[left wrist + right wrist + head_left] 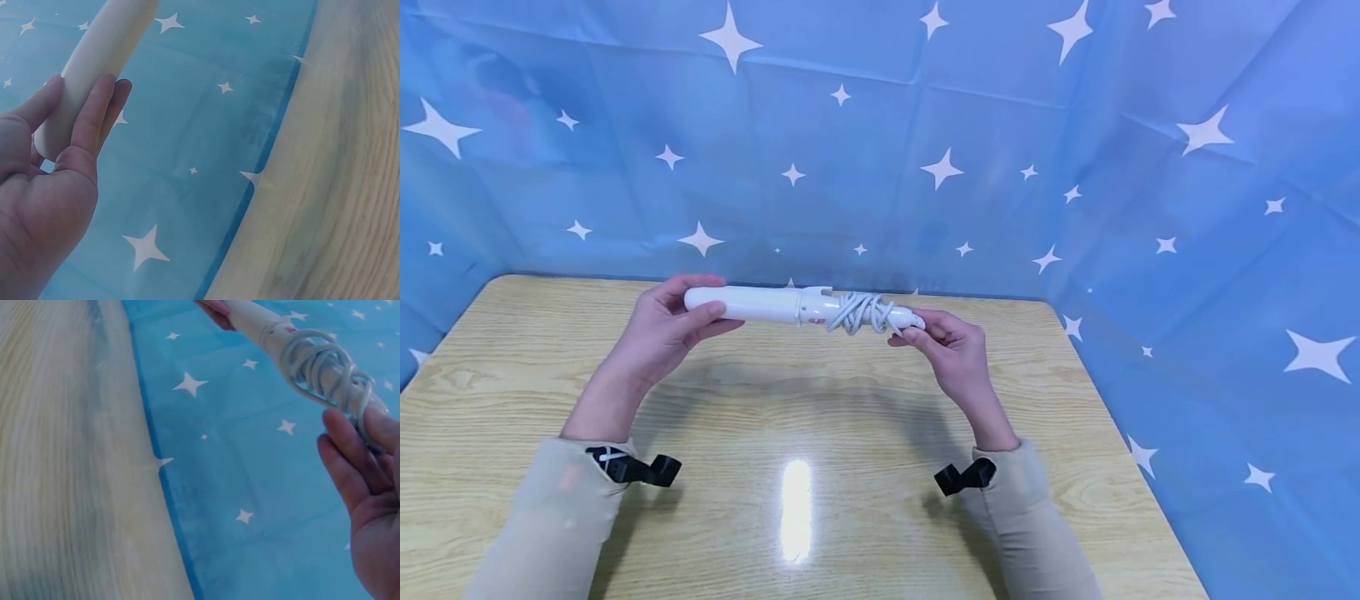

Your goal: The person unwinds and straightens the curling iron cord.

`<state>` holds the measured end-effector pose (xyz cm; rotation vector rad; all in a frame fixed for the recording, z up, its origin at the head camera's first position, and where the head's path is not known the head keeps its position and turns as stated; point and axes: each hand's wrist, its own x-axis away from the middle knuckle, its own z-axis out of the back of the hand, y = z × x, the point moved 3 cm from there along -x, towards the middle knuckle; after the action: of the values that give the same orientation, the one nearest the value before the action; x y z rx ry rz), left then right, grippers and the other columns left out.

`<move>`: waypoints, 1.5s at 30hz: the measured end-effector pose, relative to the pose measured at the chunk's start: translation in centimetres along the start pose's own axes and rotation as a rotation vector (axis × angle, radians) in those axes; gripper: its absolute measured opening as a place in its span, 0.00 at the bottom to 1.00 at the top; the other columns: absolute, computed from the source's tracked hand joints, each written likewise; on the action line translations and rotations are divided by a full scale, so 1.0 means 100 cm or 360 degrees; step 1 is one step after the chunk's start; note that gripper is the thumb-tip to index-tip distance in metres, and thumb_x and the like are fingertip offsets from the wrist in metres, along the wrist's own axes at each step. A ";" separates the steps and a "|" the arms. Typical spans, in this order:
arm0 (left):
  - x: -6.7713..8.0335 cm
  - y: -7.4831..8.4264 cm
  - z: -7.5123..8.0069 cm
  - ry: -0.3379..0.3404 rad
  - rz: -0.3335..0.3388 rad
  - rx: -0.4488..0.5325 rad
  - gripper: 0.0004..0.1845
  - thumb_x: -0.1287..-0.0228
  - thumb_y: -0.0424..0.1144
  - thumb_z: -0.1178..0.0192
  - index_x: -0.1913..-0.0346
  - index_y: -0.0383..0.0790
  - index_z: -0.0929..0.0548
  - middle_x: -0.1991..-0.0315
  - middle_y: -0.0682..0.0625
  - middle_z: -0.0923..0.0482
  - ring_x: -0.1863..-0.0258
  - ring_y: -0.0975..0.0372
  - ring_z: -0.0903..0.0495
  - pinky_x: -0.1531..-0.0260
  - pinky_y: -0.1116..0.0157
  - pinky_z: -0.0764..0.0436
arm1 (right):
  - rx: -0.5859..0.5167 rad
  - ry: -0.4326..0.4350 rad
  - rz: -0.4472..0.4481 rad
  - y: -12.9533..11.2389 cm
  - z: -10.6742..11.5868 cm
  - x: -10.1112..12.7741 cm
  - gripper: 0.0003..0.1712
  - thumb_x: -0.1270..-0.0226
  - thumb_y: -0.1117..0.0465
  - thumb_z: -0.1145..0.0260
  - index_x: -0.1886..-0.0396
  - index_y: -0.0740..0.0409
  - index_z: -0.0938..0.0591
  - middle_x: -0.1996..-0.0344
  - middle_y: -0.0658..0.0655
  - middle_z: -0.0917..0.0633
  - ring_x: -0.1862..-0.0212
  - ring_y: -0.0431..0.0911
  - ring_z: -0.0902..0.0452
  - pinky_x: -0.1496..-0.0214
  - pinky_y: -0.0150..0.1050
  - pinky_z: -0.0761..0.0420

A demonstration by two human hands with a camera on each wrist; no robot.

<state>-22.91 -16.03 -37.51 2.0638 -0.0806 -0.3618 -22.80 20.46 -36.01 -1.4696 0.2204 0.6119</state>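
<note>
White curling iron (752,304), apparently cord-wrapped, gripped endwise by left hand (662,329) and right hand (951,350).

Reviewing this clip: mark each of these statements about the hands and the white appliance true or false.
1. The white appliance lies flat on the wooden table. False: both hands hold it above the table.
2. The left hand grips the smooth barrel end. True.
3. The cord hangs loose over the table edge. False: it is wound round the end near the right hand.
4. The backdrop is blue with white stars. True.
</note>
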 end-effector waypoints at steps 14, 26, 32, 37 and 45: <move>0.000 -0.003 0.004 0.0033 -0.0005 0.0000 0.16 0.31 0.19 0.41 0.45 0.32 0.15 0.37 0.39 0.38 0.42 0.50 0.27 0.47 0.55 0.15 | 0.0230 -0.0104 0.0010 0.005 0.002 -0.001 0.17 0.29 0.79 0.38 0.42 0.75 0.19 0.48 0.72 0.15 0.56 0.42 0.11 0.47 0.39 0.12; -0.002 -0.007 0.003 0.0053 -0.0002 0.0053 0.17 0.31 0.17 0.43 0.47 0.34 0.13 0.39 0.40 0.37 0.41 0.48 0.28 0.46 0.54 0.15 | 0.0328 0.0039 -0.0139 0.014 0.004 -0.003 0.18 0.27 0.73 0.35 0.40 0.70 0.19 0.44 0.67 0.15 0.55 0.44 0.12 0.57 0.29 0.12; -0.002 -0.008 0.004 0.0042 0.0002 0.0111 0.17 0.31 0.15 0.44 0.49 0.34 0.12 0.38 0.39 0.39 0.41 0.47 0.29 0.46 0.54 0.15 | -0.0024 0.0018 -0.0243 0.019 0.007 -0.006 0.25 0.23 0.72 0.43 0.29 0.74 0.31 0.33 0.73 0.26 0.43 0.41 0.18 0.44 0.36 0.14; -0.001 -0.009 0.006 0.0042 0.0021 0.0118 0.17 0.31 0.15 0.44 0.50 0.34 0.12 0.39 0.37 0.39 0.42 0.48 0.27 0.46 0.53 0.15 | -0.0106 0.0051 -0.0391 0.026 0.009 -0.009 0.25 0.20 0.64 0.44 0.28 0.71 0.30 0.32 0.70 0.26 0.44 0.42 0.20 0.45 0.33 0.14; 0.000 -0.012 0.009 0.0042 0.0038 0.0117 0.17 0.32 0.15 0.43 0.49 0.34 0.12 0.40 0.38 0.37 0.42 0.48 0.27 0.46 0.53 0.15 | 0.0093 0.0185 -0.0486 0.026 0.012 -0.007 0.21 0.25 0.65 0.34 0.36 0.67 0.20 0.51 0.56 0.17 0.56 0.42 0.21 0.55 0.30 0.15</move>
<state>-23.26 -16.22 -38.95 2.1381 -0.1038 -0.3214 -25.02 21.36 -37.78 -1.4477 0.0993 0.2717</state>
